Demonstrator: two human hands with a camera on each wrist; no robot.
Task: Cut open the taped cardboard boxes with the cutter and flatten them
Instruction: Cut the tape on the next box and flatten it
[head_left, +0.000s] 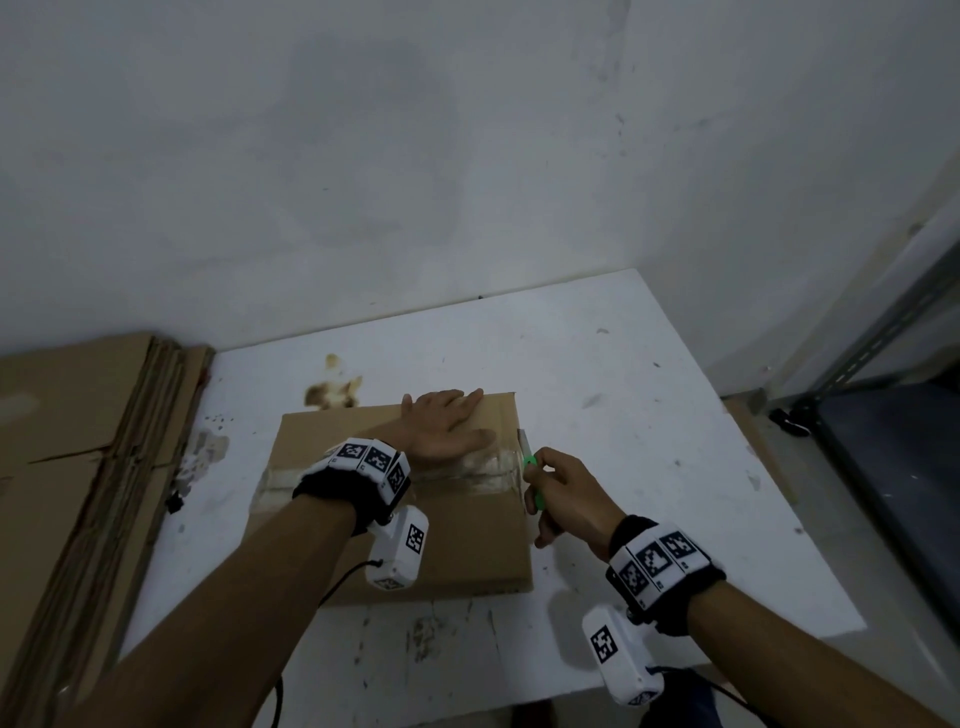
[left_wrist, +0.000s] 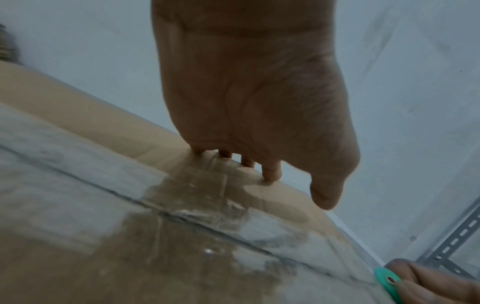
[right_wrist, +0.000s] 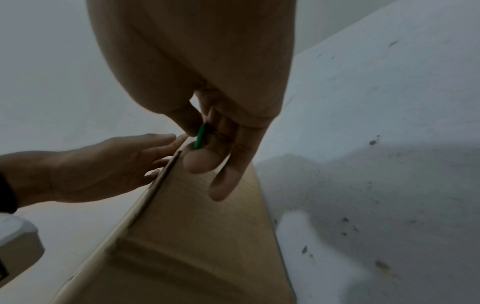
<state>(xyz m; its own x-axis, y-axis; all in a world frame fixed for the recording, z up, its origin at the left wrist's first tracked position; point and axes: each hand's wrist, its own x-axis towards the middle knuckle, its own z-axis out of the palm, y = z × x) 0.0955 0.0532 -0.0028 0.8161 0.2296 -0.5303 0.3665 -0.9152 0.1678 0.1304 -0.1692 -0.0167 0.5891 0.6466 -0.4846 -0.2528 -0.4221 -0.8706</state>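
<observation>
A brown cardboard box (head_left: 457, 545) lies on the white table (head_left: 649, 395), sealed by clear tape (head_left: 467, 467) along its middle seam. My left hand (head_left: 447, 421) presses flat on the far half of the box top, fingers straight toward the far edge. My right hand (head_left: 558, 493) grips a green cutter (head_left: 532, 470) at the box's right edge, its blade (head_left: 524, 439) at the end of the taped seam. In the left wrist view the taped seam (left_wrist: 182, 216) runs under my palm (left_wrist: 254, 92), and the cutter (left_wrist: 387, 279) shows at the lower right. The right wrist view shows the cutter (right_wrist: 200, 136) pinched between thumb and fingers above the box side (right_wrist: 197, 236).
A stack of flattened cardboard (head_left: 78, 441) lies left of the table. A metal shelf rack (head_left: 883, 415) stands at the right. A white wall (head_left: 415, 156) rises behind the table. Brown stains (head_left: 332, 392) mark the tabletop beyond the box.
</observation>
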